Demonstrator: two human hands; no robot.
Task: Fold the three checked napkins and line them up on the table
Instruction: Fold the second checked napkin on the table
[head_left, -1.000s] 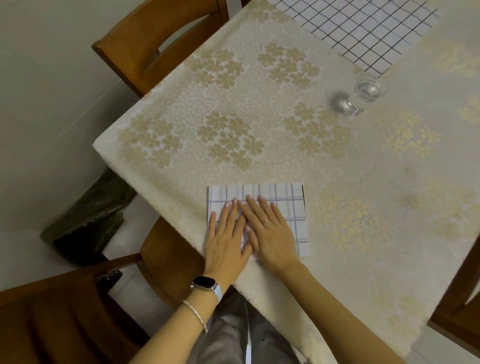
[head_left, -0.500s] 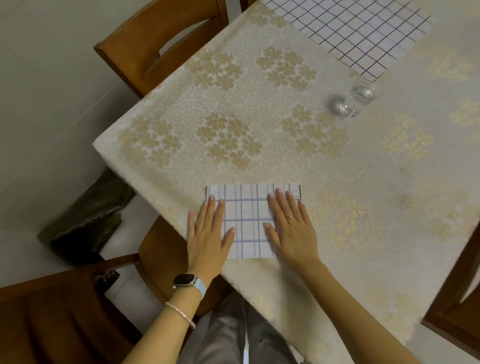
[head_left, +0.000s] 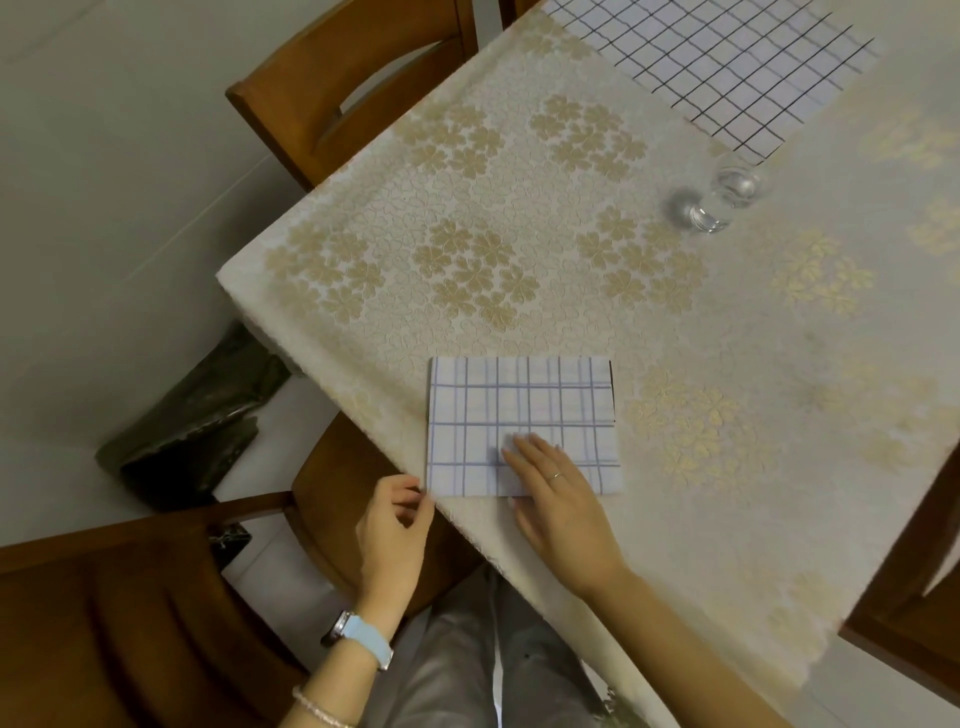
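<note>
While the right hand (head_left: 558, 501) lies flat on the near half of the folded napkin (head_left: 522, 415), with its fingers straight, close together and pressed to the fabric, the left hand (head_left: 397, 530) meets the same napkin at its near-left corner, where the curled fingers and thumb pinch the edge. The folded napkin is a white rectangle with a blue-grey check. It lies flat on the table (head_left: 779, 415) just inside the near edge, in front of the person, its near-left corner reaching the table's rim. A ring (head_left: 556, 475) shows on one finger of the right hand. The left wrist carries a watch (head_left: 358, 631) on a pale blue strap, with a thin bracelet (head_left: 319, 706) further up the forearm. A cream tablecloth (head_left: 519, 218) with clusters of gold flowers covers the table. At the far end, well apart from the hands, an unfolded napkin (head_left: 727, 67) with a darker check lies spread open and runs out of view. A clear glass (head_left: 719, 205) stands just beside its near corner. One wooden chair (head_left: 353, 78) stands at the far left side of the table, and another chair (head_left: 104, 623) is at the person's left.
</note>
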